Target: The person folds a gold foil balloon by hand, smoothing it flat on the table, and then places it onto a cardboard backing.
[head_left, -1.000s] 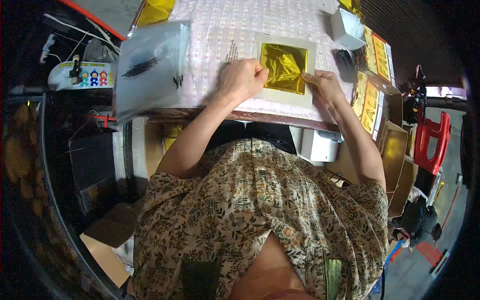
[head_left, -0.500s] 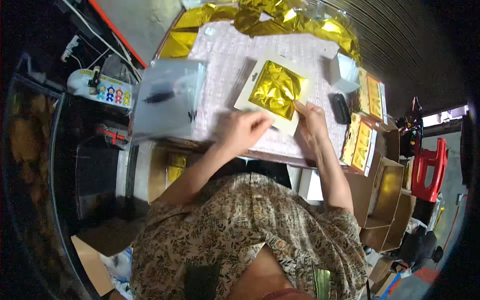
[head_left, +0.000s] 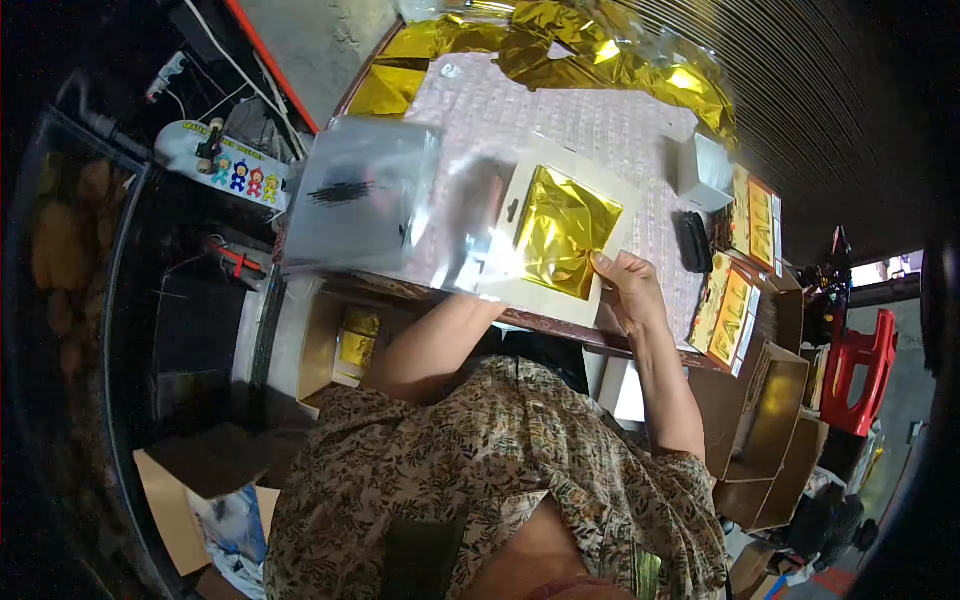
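My right hand pinches the lower right edge of a cream card, its thumb on the front. Folded gold foil shows in the middle of the card, and a hanging slot is cut in its left side. My left hand is at the card's lower left, with a clear plastic bag that stands up and overlaps the card's left edge. Glare and blur on the plastic hide most of those fingers. A stack of clear plastic bags with a black scribble lies to the left.
Gold foil runs along the far edge of the cloth-covered table. At the right are a white box, a black case and packs marked FALL. Cardboard boxes and a skateboard flank the table.
My left hand has drawn a clear plastic bag up beside the card. My right hand has brought the card slightly down and turned it more upright.
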`<state>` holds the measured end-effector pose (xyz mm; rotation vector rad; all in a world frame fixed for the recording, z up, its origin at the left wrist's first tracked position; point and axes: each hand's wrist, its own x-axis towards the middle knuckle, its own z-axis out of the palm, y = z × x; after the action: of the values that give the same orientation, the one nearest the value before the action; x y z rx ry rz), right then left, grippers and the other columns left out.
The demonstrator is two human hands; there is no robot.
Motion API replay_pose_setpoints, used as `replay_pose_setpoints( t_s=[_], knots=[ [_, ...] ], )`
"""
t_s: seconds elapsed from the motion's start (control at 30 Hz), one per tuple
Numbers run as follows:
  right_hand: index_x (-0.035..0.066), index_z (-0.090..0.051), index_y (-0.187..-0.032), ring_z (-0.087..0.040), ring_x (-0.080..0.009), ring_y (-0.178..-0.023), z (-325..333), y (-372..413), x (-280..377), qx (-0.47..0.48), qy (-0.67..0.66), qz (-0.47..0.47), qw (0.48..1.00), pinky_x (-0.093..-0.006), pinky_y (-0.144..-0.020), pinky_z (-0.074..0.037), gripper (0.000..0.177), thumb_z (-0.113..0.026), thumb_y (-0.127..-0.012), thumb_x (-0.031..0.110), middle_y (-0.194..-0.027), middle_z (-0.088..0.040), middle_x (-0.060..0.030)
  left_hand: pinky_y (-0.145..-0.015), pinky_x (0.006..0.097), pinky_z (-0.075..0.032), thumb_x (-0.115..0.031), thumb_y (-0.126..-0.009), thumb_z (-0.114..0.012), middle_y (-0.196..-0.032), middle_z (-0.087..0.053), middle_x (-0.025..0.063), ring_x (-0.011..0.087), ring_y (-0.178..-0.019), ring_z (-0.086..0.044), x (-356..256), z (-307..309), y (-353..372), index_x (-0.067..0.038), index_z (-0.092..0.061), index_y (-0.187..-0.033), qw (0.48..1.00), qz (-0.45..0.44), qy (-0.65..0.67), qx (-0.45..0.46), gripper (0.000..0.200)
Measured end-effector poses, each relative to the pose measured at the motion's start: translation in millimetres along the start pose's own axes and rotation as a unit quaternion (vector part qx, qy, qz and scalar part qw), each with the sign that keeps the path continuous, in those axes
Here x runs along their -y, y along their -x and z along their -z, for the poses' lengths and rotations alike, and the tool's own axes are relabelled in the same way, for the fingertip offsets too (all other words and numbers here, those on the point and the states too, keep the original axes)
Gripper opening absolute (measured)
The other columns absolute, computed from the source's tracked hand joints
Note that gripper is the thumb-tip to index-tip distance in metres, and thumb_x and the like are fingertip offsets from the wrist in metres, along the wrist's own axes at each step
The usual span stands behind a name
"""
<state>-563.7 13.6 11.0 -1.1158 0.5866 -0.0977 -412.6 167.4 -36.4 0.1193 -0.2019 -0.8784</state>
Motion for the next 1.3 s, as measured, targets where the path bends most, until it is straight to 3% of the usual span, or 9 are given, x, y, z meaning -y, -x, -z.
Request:
replay_pose_setpoints(
  t_s=[0.3,0.47,0.57,0.73,0.93,1.07,1.23,1.27,1.3],
  knots=[
    [-0.005,-0.072,-0.101,-0.068,-0.0121,-0.078,-33,8,10,-0.030,0.004,0.123,0.992,-0.0251,-0.073,-0.056,0.011,-0.071,-0.091,-0.002,-0.096,-0.074,-0.0100,-0.104,0.0407,-0.048,-0.045,-0.107,-0.042,-0.132,-0.059,0.0126,0.0263,-0.121,-0.057,18,4,-14,-0.005,-0.052,-0.139,1.000,-0.007,0.009,0.000,0.052],
    [0.004,-0.061,-0.092,-0.057,-0.0049,-0.072,-46,-7,3,-0.068,0.024,0.183,0.980,-0.0202,-0.068,-0.049,0.018,-0.074,-0.086,-0.008,-0.082,-0.062,0.0015,-0.101,0.0387,-0.049,-0.043,-0.107,-0.042,-0.129,-0.059,0.0111,0.0247,-0.118,-0.058,34,16,-20,-0.006,-0.053,-0.138,1.000,-0.017,0.017,-0.011,0.050],
    [0.005,-0.060,-0.090,-0.053,-0.0046,-0.071,-58,-11,6,-0.079,0.050,0.218,0.971,-0.0192,-0.068,-0.047,0.020,-0.074,-0.086,-0.008,-0.082,-0.058,0.0029,-0.100,0.0374,-0.049,-0.042,-0.107,-0.042,-0.128,-0.059,0.0103,0.0237,-0.116,-0.058,42,26,-21,-0.006,-0.053,-0.137,0.999,-0.024,0.016,-0.027,0.048],
    [0.005,-0.061,-0.083,-0.058,-0.0073,-0.071,-65,-19,0,-0.069,0.031,0.204,0.976,-0.0224,-0.069,-0.049,0.018,-0.075,-0.086,-0.007,-0.081,-0.067,-0.0023,-0.098,0.0354,-0.050,-0.040,-0.107,-0.043,-0.125,-0.060,0.0088,0.0220,-0.114,-0.058,52,41,-16,-0.007,-0.053,-0.136,0.998,-0.027,0.012,-0.051,0.046],
    [0.005,-0.064,-0.077,-0.067,-0.0153,-0.074,-82,-20,-14,-0.114,-0.128,0.115,0.979,-0.0286,-0.074,-0.056,0.021,-0.075,-0.081,-0.012,-0.084,-0.072,-0.0100,-0.095,0.0330,-0.051,-0.038,-0.108,-0.043,-0.122,-0.060,0.0071,0.0200,-0.110,-0.059,59,50,-15,-0.007,-0.053,-0.135,0.998,-0.023,0.005,-0.064,0.043],
    [0.007,-0.066,-0.078,-0.067,-0.0162,-0.071,-91,-17,-16,-0.110,-0.157,0.131,0.973,-0.0271,-0.071,-0.053,0.018,-0.076,-0.082,-0.007,-0.084,-0.073,-0.0079,-0.094,0.0314,-0.052,-0.037,-0.108,-0.043,-0.119,-0.060,0.0059,0.0187,-0.108,-0.059,60,55,-11,-0.008,-0.053,-0.134,0.997,-0.018,0.004,-0.069,0.040],
    [0.010,-0.067,-0.085,-0.064,-0.0154,-0.094,-75,-10,-10,-0.079,-0.114,0.050,0.989,-0.0336,-0.090,-0.047,0.012,-0.079,-0.084,0.008,-0.091,-0.073,-0.0033,-0.098,0.0340,-0.051,-0.036,-0.109,-0.040,-0.123,-0.060,0.0078,0.0213,-0.111,-0.059,51,62,-17,-0.006,-0.053,-0.135,0.999,-0.005,0.042,-0.033,0.041],
    [0.004,-0.064,-0.086,-0.069,-0.0191,-0.085,-82,-3,1,-0.090,-0.158,0.037,0.983,-0.0349,-0.086,-0.056,0.012,-0.075,-0.086,0.001,-0.093,-0.073,-0.0113,-0.099,0.0348,-0.051,-0.036,-0.109,-0.040,-0.125,-0.060,0.0085,0.0219,-0.113,-0.058,48,65,-21,-0.006,-0.052,-0.135,0.998,0.000,0.050,-0.022,0.042],
    [0.004,-0.064,-0.086,-0.069,-0.0191,-0.085,-78,-4,-1,-0.094,-0.159,0.035,0.982,-0.0349,-0.086,-0.056,0.012,-0.075,-0.086,0.001,-0.093,-0.073,-0.0113,-0.100,0.0355,-0.050,-0.037,-0.108,-0.040,-0.127,-0.060,0.0091,0.0226,-0.114,-0.058,46,69,-24,-0.006,-0.052,-0.136,0.998,0.006,0.058,-0.010,0.043]
  ],
)
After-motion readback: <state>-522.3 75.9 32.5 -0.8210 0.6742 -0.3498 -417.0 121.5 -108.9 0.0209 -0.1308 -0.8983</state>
